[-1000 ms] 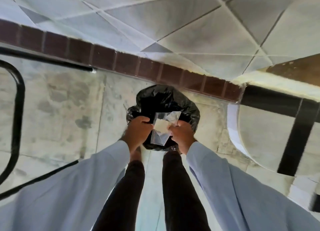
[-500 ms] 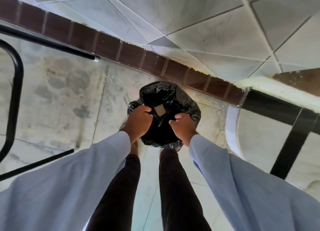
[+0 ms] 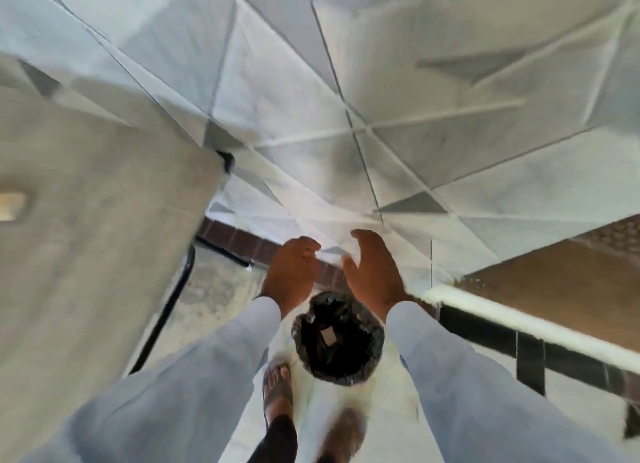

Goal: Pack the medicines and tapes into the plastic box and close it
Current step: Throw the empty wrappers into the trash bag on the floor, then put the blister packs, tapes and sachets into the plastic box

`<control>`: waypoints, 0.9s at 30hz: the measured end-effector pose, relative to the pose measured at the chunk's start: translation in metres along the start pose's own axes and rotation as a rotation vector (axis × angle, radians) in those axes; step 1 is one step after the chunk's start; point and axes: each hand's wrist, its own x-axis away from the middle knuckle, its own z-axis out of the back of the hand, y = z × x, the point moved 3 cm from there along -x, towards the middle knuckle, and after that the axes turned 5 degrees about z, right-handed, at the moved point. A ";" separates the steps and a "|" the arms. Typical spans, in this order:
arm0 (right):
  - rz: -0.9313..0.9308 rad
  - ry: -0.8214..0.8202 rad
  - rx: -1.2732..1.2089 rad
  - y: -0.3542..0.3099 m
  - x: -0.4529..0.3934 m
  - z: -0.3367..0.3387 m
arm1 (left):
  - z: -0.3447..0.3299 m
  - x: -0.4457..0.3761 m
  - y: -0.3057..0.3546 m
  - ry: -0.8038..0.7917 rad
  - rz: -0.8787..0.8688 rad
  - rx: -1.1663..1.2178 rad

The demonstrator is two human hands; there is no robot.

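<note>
1. Person stands over a bin w/ a black liner [image 3: 337,344] on the pale floor [image 3: 381,410]; view is blurred.
2. Left hand [image 3: 292,272] is raised above the bin, fingers curled loosely, nothing in it that I can see. Looks let go, not clenched.
3. Right hand [image 3: 372,272] is up beside it, palm turned inward, fingers spread a bit; empty too.
4. The 2 hands are near each other but apart, wall tiles [image 3: 346,150] showing in the gap between them.
5. Inside the bin lies a small pale square scrap [image 3: 328,336], resting on the black liner approx. mid-opening. Can't tell what it is.
6. Medicines, tapes & the plastic box: can't make out any of them from here.
7. Light blue sleeves [image 3: 467,376] cover both forearms down to the wrists.
8. Left foot in a sandal [image 3: 277,390] sits just beside the bin's left edge; the other foot, lower right of it, is too blurred to read.
9. On the left a grey tabletop [image 3: 86,237] w/ a black metal frame [image 3: 173,303] under its edge.
10. Dark brick-coloured skirting [image 3: 239,239] runs along the wall base behind the left hand.
11. On the right, a white ledge [image 3: 519,318] above black-and-white tiling.
</note>
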 end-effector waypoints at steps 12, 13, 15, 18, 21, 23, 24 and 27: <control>0.652 0.305 -0.119 -0.272 0.135 0.112 | 0.260 0.254 0.058 0.669 -0.475 -0.273; 0.694 0.295 -0.132 -0.293 0.148 0.113 | 0.279 0.273 0.057 0.697 -0.479 -0.290; 0.785 0.287 -0.140 -0.337 0.176 0.110 | 0.316 0.307 0.048 0.771 -0.475 -0.310; 0.901 0.278 -0.116 -0.396 0.213 0.096 | 0.366 0.352 0.025 0.859 -0.468 -0.323; 1.019 0.265 -0.086 -0.451 0.248 0.070 | 0.416 0.392 -0.011 0.956 -0.456 -0.288; 1.070 0.255 -0.076 -0.488 0.267 0.044 | 0.450 0.416 -0.044 1.002 -0.430 -0.266; 1.090 0.262 -0.077 -0.504 0.274 0.032 | 0.465 0.424 -0.060 1.009 -0.420 -0.253; 1.131 0.269 -0.114 -0.561 0.295 -0.016 | 0.522 0.453 -0.118 1.053 -0.374 -0.224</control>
